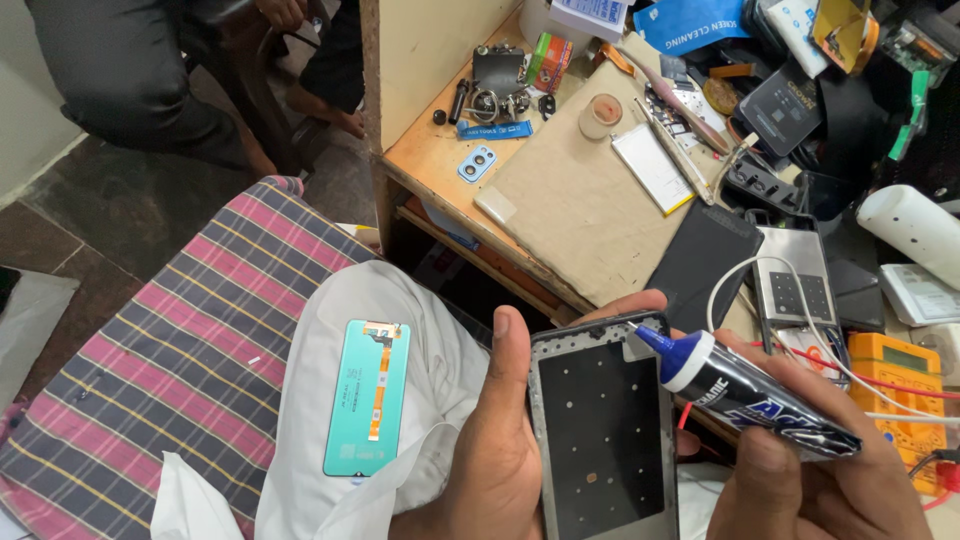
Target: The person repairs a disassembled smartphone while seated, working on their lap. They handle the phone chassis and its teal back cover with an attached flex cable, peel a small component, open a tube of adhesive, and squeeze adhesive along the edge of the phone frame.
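Note:
My left hand (495, 440) holds a phone frame (603, 430), a dark rectangular shell with a grey rim, face up over my lap. My right hand (820, 480) grips a crumpled dark glue tube (755, 400) with a blue nozzle. The nozzle tip touches the frame's top right corner. A teal phone display panel (367, 395) with an orange flex strip lies on the white cloth over my left thigh, left of the frame.
A wooden workbench (440, 150) stands ahead, with a cardboard mat (580, 200), a flat battery (652, 167), a dark phone (705, 265), a blue camera bezel (477, 163), tools and an orange multimeter (908, 395). A person's legs (150, 80) are at far left. A checked cloth (170, 360) covers my lap.

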The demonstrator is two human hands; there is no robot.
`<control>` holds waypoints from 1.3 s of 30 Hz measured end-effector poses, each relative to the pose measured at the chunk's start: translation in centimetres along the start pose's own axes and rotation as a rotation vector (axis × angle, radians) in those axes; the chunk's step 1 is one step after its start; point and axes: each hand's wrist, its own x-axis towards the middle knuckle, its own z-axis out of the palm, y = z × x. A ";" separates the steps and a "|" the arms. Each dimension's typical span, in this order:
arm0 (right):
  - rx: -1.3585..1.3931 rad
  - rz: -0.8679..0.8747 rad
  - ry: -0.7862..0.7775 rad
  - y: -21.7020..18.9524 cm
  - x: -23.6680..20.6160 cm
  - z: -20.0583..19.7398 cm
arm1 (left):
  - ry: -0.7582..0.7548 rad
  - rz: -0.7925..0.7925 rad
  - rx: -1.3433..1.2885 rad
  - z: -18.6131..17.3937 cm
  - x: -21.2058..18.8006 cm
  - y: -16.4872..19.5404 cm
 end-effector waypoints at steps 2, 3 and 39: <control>0.012 0.004 -0.010 0.1 0.0 -0.1 | 0.001 0.008 -0.002 0.0 -0.1 -0.1; 0.003 -0.013 -0.009 0.1 0.0 -0.1 | -0.011 0.006 0.001 0.0 -0.1 -0.1; 0.087 0.117 -0.230 7.3 0.3 -6.0 | 0.095 -0.017 0.033 0.8 -0.5 -0.1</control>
